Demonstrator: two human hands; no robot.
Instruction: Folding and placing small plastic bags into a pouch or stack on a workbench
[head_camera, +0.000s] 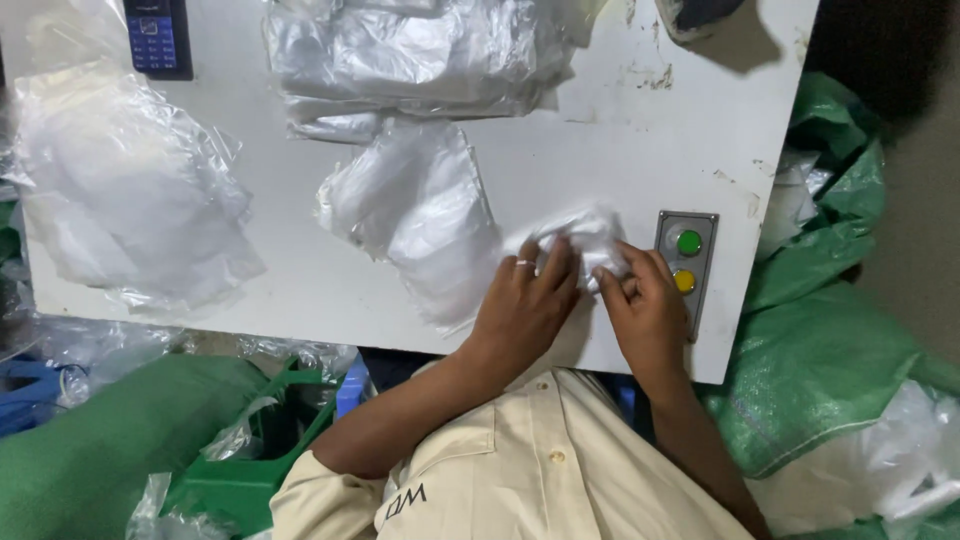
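My left hand (525, 305), with a ring on one finger, and my right hand (645, 305) rest on the white table (620, 150) near its front edge. Both hands grip a small crumpled white plastic bag (583, 240) between them, fingers curled into its folds. Just left of my hands lies a loose clear plastic bag (425, 215), spread flat on the table.
A control plate (686, 262) with a green and a yellow button sits right of my right hand. Piles of clear bags (130, 190) lie at left and at the back (420, 55). A dark keypad phone (158, 36) sits far left. Green woven sacks (830, 350) stand beside the table.
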